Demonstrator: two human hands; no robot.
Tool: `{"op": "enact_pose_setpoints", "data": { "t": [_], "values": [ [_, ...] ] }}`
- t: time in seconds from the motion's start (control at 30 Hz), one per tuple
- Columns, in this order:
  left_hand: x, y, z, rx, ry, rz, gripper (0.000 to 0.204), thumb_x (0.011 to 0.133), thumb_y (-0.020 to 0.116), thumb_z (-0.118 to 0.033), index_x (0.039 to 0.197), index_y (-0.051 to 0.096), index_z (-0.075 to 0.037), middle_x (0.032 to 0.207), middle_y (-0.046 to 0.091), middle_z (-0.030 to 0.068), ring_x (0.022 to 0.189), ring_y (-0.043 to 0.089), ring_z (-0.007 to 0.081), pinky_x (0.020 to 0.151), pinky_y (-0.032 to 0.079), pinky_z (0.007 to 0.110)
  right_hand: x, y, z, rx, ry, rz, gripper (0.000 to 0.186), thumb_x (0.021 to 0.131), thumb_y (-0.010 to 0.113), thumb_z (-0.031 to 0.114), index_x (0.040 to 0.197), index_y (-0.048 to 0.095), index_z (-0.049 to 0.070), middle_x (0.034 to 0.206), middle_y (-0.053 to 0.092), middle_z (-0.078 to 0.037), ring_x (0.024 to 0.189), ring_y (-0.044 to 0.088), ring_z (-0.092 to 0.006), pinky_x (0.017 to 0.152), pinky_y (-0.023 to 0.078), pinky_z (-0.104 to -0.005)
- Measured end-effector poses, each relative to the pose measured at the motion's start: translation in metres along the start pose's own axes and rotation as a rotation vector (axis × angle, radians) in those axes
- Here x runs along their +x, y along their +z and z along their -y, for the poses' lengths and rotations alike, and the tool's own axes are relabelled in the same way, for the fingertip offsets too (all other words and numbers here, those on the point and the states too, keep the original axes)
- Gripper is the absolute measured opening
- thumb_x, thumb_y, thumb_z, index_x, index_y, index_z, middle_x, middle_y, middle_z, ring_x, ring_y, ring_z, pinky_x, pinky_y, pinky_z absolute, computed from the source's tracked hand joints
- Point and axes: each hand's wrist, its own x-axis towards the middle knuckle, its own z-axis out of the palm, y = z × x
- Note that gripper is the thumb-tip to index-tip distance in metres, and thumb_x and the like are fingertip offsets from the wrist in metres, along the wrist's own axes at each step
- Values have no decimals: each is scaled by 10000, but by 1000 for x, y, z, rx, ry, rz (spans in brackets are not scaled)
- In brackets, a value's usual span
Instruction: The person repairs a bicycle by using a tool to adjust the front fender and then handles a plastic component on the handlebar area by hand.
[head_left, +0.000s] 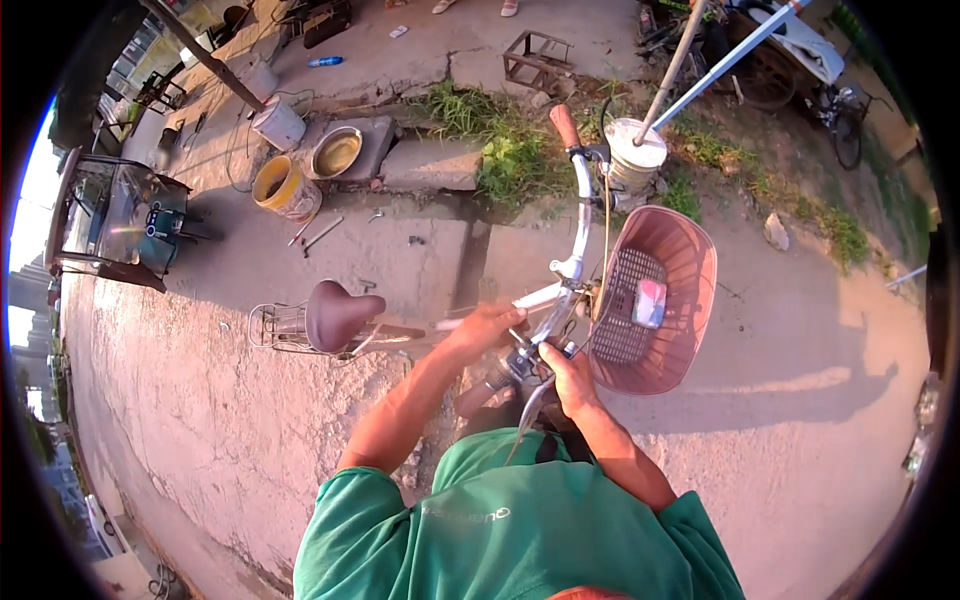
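Observation:
A bicycle stands across in front of me, its white handlebar (580, 215) turned sideways. My left hand (488, 330) is closed at the near side of the handlebar, fingers pinched by the brake fitting; a thin, shiny piece shows at the fingertips, too small to name. Opposite it, my right hand (570, 380) wraps the near end of the bar beside the dark brake lever clamp (522, 364), thumb on top and the other fingers mostly hidden. A pinkish-brown plastic basket (690, 300) holding a small packet (650, 302) hangs in front. The brown saddle (338, 318) lies to the left.
Loose hand tools (322, 232) lie on the concrete beyond the saddle. Past them stand a yellow bucket (300, 205), a metal basin (318, 160) and a white bucket (278, 124). Another white bucket (640, 150) with poles stands beyond the basket. A metal frame (540, 62) sits farther off.

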Motion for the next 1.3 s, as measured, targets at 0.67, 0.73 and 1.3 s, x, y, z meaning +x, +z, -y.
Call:
{"op": "enact_pose_setpoints", "data": {
  "t": [0.67,0.73,1.3],
  "values": [
    [-84,-1,-45,377,340,-17,186,992,683,-116,1115,679,23,851,673,46,789,613,117,712,525,298,-3,-3,18,71,186,77,238,988,700,212,1147,697,34,1038,713,-23,937,636,-125,836,525,-314],
    [-85,-1,-48,390,382,-39,175,1001,669,-112,1099,673,33,864,665,43,788,617,121,706,522,299,-3,-4,15,65,132,96,228,989,701,201,1146,697,35,1039,714,-22,930,638,-122,832,526,-310],
    [-45,-8,23,250,596,-41,120,956,740,-89,1056,733,-24,964,699,72,924,663,191,837,529,343,-5,0,5,123,92,-134,178,1006,642,177,1125,667,47,1033,709,-51,916,669,-148,743,512,-299]
  ]
}}
